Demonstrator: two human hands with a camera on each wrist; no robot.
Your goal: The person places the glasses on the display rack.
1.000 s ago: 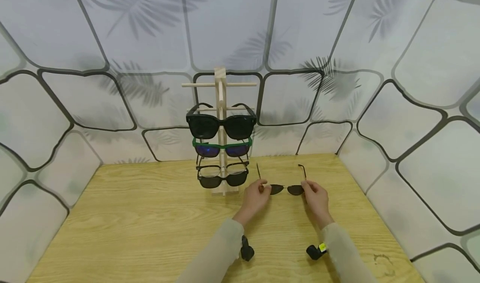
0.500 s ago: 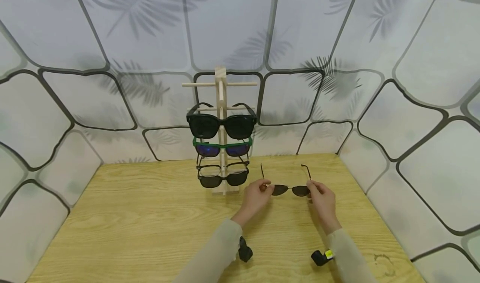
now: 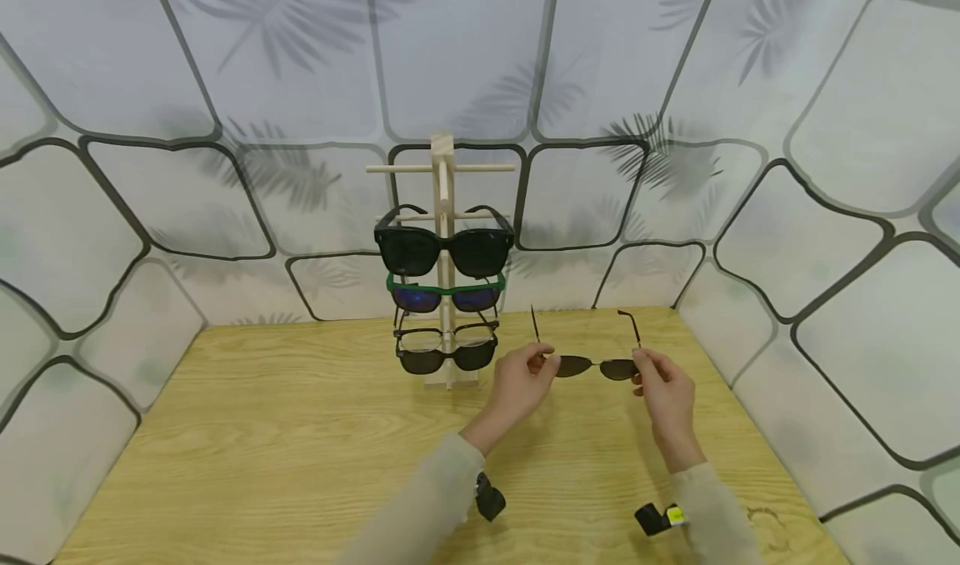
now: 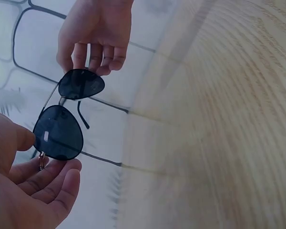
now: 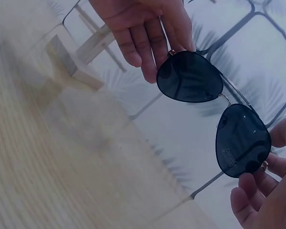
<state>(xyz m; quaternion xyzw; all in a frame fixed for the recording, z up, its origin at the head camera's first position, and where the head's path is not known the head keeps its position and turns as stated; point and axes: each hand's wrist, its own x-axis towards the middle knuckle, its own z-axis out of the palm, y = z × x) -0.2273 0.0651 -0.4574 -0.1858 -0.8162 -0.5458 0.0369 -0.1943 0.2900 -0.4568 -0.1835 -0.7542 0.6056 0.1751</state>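
Observation:
A pair of dark aviator sunglasses (image 3: 574, 367) is held between both hands above the table, its temples unfolded and pointing away from me. My left hand (image 3: 519, 388) pinches the left end of the frame by the hinge. At the right end, my right hand (image 3: 667, 398) pinches the other hinge between thumb and fingers. Both dark lenses (image 4: 58, 132) show in the left wrist view, with thin metal rims. The right wrist view also has the sunglasses (image 5: 190, 77) with a hand at either end. Left of my hands stands a wooden eyewear rack (image 3: 442, 152).
On the rack hang large black sunglasses (image 3: 408, 252), green-framed sunglasses (image 3: 475, 300), clear-lens glasses (image 3: 420, 340) and dark-lens glasses (image 3: 474, 357). Its top crossbar (image 3: 480, 167) carries nothing. The wooden table (image 3: 285, 448) meets patterned walls (image 3: 810, 240) at the back and sides.
Both hands have moved to the right and slightly away from me, lifting the sunglasses. The rack and its glasses have stayed in place.

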